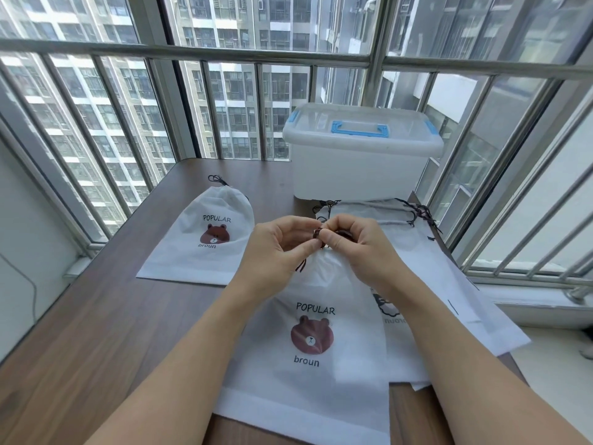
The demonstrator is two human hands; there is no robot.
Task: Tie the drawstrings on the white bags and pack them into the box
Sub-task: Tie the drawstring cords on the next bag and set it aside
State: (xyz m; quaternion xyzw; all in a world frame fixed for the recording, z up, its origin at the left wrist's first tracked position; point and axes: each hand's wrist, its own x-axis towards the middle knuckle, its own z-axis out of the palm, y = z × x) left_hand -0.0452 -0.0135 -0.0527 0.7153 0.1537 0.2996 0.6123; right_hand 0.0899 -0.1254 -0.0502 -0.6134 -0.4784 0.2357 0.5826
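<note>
A white bag point(308, 374) with a brown bear print lies in front of me on the table, its mouth gathered under my hands. My left hand point(279, 242) and my right hand point(349, 242) both pinch its dark drawstring point(317, 234) just above the bag's top. A loose end of cord point(300, 266) hangs below my left hand. Another white bear bag point(199, 239), its mouth drawn together, lies to the left. A stack of flat white bags point(449, 284) lies at the right. The translucent box point(359, 162) with a blue handle stands at the far side, lid on.
The brown wooden table point(96, 332) fills the foreground. Metal window railings point(192, 56) run behind and to the right of it, close to the box. A white ledge point(552, 342) lies past the table's right edge.
</note>
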